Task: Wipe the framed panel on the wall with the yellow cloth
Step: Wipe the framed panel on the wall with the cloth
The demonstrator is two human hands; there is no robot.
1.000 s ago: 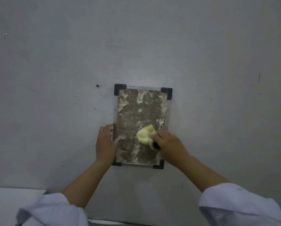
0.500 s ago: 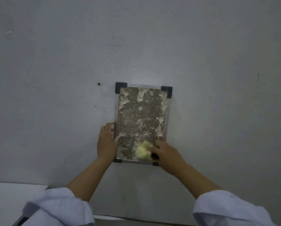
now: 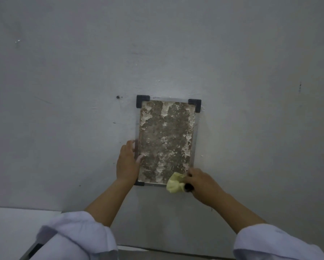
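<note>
The framed panel [image 3: 166, 141] hung upright on the grey wall [image 3: 63, 91], a tall rectangle with a thin metal edge and black corner pieces at the top two corners and the lower left. Its face was mottled brown with pale, flaky patches, heaviest along the top and the right side, so most of the surface looked in need of wiping.

The yellow cloth [image 3: 175, 184] was bunched into a wad and sat at the panel's lower right corner, overlapping the bottom edge of the frame and covering that corner. The right hand [image 3: 202, 186] was closed around it, fingers curled in, with a small dark object showing between cloth and palm that was too unclear to name. Balling the cloth probably gave a firm pad to press against the face.

The left hand [image 3: 128, 164] lay open and flat against the wall at the panel's left edge, fingertips resting on the frame and thumb reaching onto the face. That placement most likely steadied the panel against the sideways push of wiping. The two hands were apart, one at each lower side.

Both forearms were bare, with the pale sleeves [image 3: 76, 235] pushed back.
</note>
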